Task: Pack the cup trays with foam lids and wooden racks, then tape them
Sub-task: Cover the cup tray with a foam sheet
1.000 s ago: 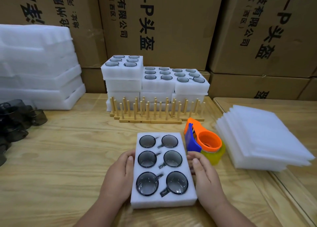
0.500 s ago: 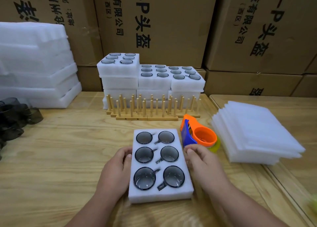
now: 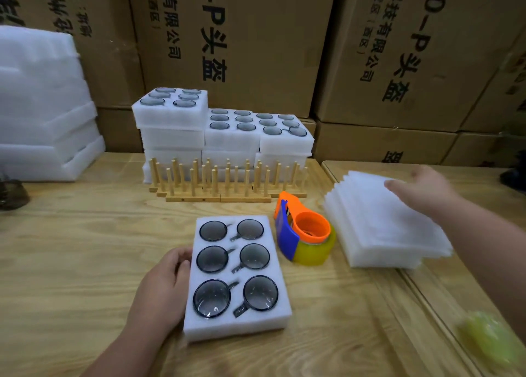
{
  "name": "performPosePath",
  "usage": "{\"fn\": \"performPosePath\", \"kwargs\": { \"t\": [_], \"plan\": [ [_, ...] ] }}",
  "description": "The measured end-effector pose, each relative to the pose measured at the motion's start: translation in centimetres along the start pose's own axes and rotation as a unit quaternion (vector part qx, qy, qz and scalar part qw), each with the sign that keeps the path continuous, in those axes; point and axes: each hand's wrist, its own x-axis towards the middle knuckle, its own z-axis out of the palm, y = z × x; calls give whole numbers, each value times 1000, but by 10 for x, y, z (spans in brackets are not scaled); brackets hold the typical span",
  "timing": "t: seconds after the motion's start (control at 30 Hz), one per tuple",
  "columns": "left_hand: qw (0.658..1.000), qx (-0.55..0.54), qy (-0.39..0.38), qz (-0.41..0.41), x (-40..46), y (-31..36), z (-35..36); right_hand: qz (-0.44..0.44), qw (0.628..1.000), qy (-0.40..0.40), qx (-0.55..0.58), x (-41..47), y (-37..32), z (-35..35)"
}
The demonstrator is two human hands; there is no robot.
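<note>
A white foam cup tray [image 3: 237, 324] with several dark glass cups in its holes lies on the wooden table in front of me. My left hand [image 3: 162, 288] rests against its left side with the fingers lying along the edge. My right hand [image 3: 421, 188] reaches over the stack of thin foam lids [image 3: 378, 228] at the right, fingers spread and relaxed, over the top sheet. Wooden racks [image 3: 225, 181] with upright pegs stand in a row behind the tray. An orange and blue tape dispenser [image 3: 304, 233] with yellow tape sits between tray and lids.
Stacks of filled foam trays [image 3: 222, 137] stand behind the racks against cardboard boxes [image 3: 398, 63]. A pile of foam trays [image 3: 42, 114] fills the far left, with dark cups [image 3: 11, 194] at the left edge. A blurred yellow-green thing [image 3: 489, 339] lies at the lower right.
My right hand has left the tray's right side and moved right and away, over the foam lid stack. My left hand stays at the tray's left side. The view has come closer.
</note>
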Motion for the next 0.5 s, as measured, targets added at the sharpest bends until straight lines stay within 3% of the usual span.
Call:
{"fn": "performPosePath", "kwargs": {
  "t": [0.1,0.2,0.5],
  "plan": [
    [1000,2,-2,-10,0,1,0,100,991,-83,-40,7,12,-4],
    [1000,3,0,-13,0,1,0,127,982,-132,-46,8,19,0],
    [1000,4,-2,-6,-1,2,0,84,993,-76,-25,7,20,7]
  ]
}}
